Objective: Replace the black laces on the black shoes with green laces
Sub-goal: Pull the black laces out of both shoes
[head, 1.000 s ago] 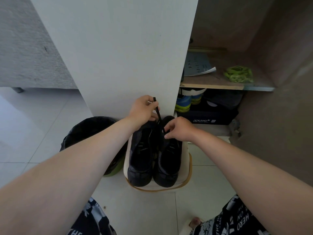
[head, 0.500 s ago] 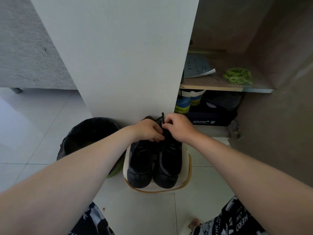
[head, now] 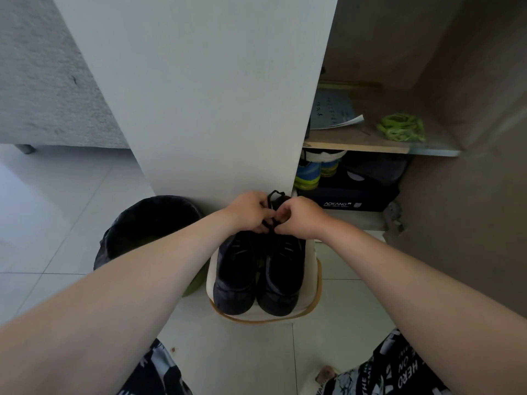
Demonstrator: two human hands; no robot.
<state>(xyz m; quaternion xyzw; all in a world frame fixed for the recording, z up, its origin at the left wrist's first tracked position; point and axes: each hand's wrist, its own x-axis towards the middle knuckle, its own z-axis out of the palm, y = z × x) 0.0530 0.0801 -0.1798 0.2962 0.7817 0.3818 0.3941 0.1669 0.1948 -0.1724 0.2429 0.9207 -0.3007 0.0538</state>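
Observation:
Two black shoes stand side by side on a white stool (head: pixel 312 283), toes toward me: the left shoe (head: pixel 235 276) and the right shoe (head: pixel 283 277). My left hand (head: pixel 249 213) and my right hand (head: pixel 298 219) meet over the top of the right shoe. Both pinch its black lace (head: pixel 272 203), which loops up between them. A bundle of green laces (head: pixel 400 129) lies on the cabinet shelf (head: pixel 356 145) at the upper right, far from both hands.
A bin with a black liner (head: pixel 148 226) stands on the floor left of the stool. A white cabinet door (head: pixel 199 95) rises just behind the shoes. On the shelf lies a paper sheet (head: pixel 333 114); below are colourful sneakers (head: pixel 309 173) and a dark shoebox (head: pixel 356 195).
My left hand came down from holding the lace end up high. Both hands have closed together over the right shoe's top, with the lace looped between them.

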